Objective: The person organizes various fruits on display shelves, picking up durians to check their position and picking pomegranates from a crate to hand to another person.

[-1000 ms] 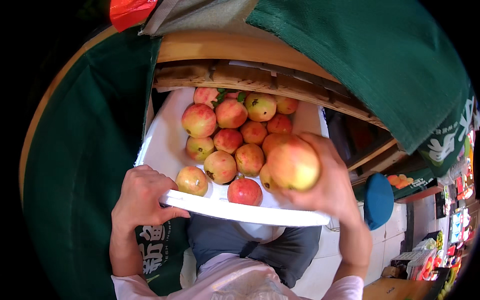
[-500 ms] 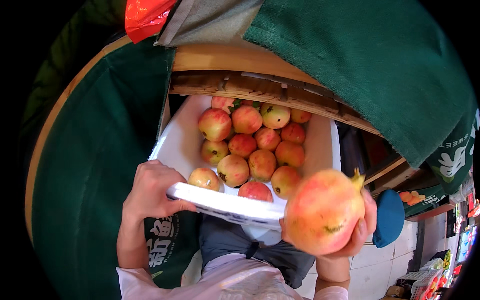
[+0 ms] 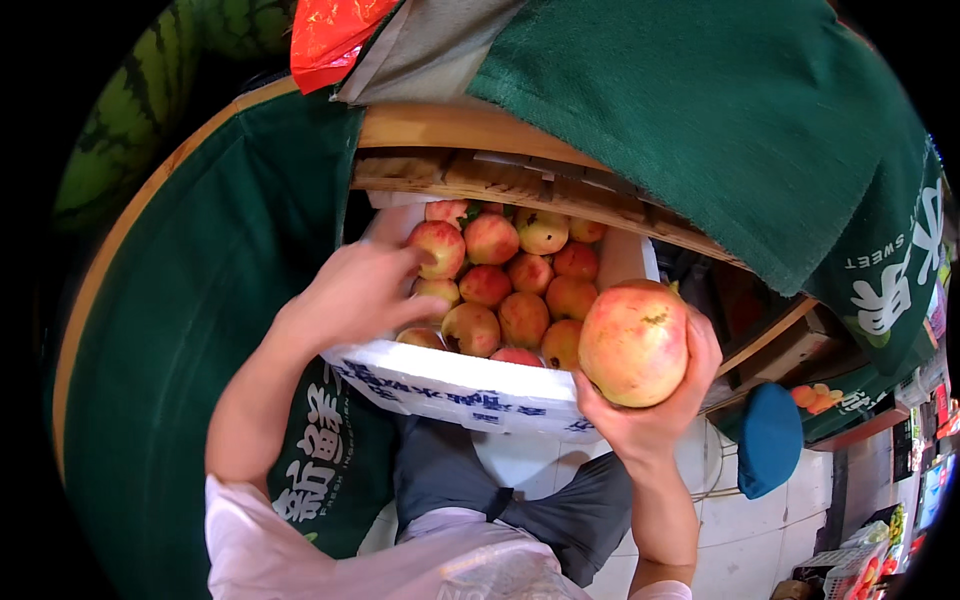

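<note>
We look down on a white foam box (image 3: 455,392) filled with red and yellow pomegranates (image 3: 520,285), held in front of us below a wooden stall edge (image 3: 480,150).

Our left hand (image 3: 355,295) sits at the box's nine o'clock side. Its palm faces down over the near-left corner and its fingers are loosely spread and curled, their tips touching the topmost-left pomegranate (image 3: 437,248) in the pile. It is not closed on any fruit; the thumb lies low along the rim.

Our right hand (image 3: 650,415) is at the box's four o'clock, just beside the near-right corner. It cups a large pomegranate (image 3: 633,343) from below and behind, fingers wrapped up around its right side and the thumb beneath, so the fruit is gripped firmly. This fruit is raised above the rim and looks bigger than the rest because it is closer to us. It touches no other fruit that we can make out.

Green cloth (image 3: 720,130) drapes over the stall from twelve to three o'clock, and more green fabric (image 3: 190,330) hangs at nine. A striped watermelon (image 3: 150,110) shows at eleven o'clock, a red bag (image 3: 335,35) at twelve, and a blue stool (image 3: 770,440) on the pale tiled floor at four.
</note>
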A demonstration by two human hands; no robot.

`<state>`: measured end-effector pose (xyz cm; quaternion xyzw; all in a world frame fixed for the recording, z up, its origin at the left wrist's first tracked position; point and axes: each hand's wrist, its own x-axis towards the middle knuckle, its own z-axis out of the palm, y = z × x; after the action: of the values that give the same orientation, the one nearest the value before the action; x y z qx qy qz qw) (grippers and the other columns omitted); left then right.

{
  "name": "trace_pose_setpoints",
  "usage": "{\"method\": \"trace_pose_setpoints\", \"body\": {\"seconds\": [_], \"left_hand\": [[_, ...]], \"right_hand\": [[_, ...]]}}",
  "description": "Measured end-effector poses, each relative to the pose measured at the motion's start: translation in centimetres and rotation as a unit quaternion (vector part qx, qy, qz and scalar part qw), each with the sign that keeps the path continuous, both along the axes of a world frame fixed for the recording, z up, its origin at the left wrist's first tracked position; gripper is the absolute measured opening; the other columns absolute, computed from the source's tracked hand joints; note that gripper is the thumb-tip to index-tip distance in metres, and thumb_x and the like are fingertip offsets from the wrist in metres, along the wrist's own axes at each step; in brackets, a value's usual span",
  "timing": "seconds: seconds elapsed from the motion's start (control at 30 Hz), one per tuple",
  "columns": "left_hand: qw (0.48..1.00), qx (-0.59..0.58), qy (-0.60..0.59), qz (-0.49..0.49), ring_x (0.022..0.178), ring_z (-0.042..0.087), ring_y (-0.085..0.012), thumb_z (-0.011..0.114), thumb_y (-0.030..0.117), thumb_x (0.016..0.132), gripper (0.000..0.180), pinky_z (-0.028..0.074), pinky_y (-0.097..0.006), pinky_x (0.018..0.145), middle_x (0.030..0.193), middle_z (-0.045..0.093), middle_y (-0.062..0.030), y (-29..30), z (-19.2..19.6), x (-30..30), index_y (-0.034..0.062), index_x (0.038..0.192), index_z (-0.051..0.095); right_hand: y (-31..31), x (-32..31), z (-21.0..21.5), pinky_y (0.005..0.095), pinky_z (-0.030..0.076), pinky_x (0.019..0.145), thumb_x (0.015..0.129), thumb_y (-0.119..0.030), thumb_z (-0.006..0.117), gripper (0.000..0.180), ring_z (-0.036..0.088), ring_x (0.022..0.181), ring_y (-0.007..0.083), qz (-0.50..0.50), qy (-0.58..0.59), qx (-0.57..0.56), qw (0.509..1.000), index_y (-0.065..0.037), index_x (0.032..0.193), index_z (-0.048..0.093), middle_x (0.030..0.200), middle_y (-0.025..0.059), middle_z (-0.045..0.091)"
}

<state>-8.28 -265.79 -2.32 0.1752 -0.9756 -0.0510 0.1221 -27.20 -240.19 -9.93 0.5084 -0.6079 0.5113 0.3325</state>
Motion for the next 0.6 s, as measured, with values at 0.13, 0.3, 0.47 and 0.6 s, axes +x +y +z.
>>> {"method": "trace_pose_setpoints", "body": {"seconds": [0.13,0.3,0.47,0.6], "left_hand": [[0.955,-0.140,-0.258,0.054,0.103,0.068,-0.0312,0.074,0.055,0.081,0.071,0.054,-0.041,0.086,0.110,0.070,-0.0171,-6.0,-4.4,-6.5,-0.0005,0.124,0.060],[0.925,-0.215,-0.311,0.039,0.106,0.068,-0.0311,0.074,0.064,0.076,0.089,0.054,-0.041,0.090,0.114,0.071,-0.0136,-7.4,-5.8,-9.9,-0.0019,0.133,0.052],[0.941,-0.184,-0.282,0.035,0.110,0.068,-0.0290,0.077,0.059,0.072,0.082,0.054,-0.040,0.090,0.116,0.071,-0.0137,-8.2,-6.5,-10.3,0.0021,0.127,0.057],[0.967,-0.081,-0.237,0.039,0.109,0.067,-0.0330,0.078,0.055,0.069,0.077,0.053,-0.043,0.091,0.113,0.071,-0.0186,-2.3,-0.8,-7.4,0.0014,0.122,0.061]], "right_hand": [[-0.9,0.4,0.5,0.0475,0.049,0.098,0.057,-0.022,0.097,0.104,0.056,0.117,0.0394,-0.008,0.033,-0.012,0.999,-0.003,0.143,0.041,0.133,0.0242,0.047],[-0.1,0.4,0.7,0.0474,0.050,0.098,0.058,-0.023,0.097,0.103,0.056,0.117,0.0398,0.002,-0.002,-0.008,1.000,-0.003,0.143,0.042,0.133,0.0243,0.048],[-0.6,-0.1,0.6,0.0475,0.050,0.098,0.058,-0.023,0.097,0.103,0.056,0.117,0.0401,-0.007,0.046,-0.020,0.999,-0.002,0.143,0.041,0.134,0.0253,0.048],[-0.1,-0.2,0.5,0.0470,0.049,0.099,0.058,-0.023,0.097,0.104,0.055,0.120,0.0401,-0.015,0.026,-0.026,0.999,-0.001,0.143,0.041,0.135,0.0254,0.047]]}}
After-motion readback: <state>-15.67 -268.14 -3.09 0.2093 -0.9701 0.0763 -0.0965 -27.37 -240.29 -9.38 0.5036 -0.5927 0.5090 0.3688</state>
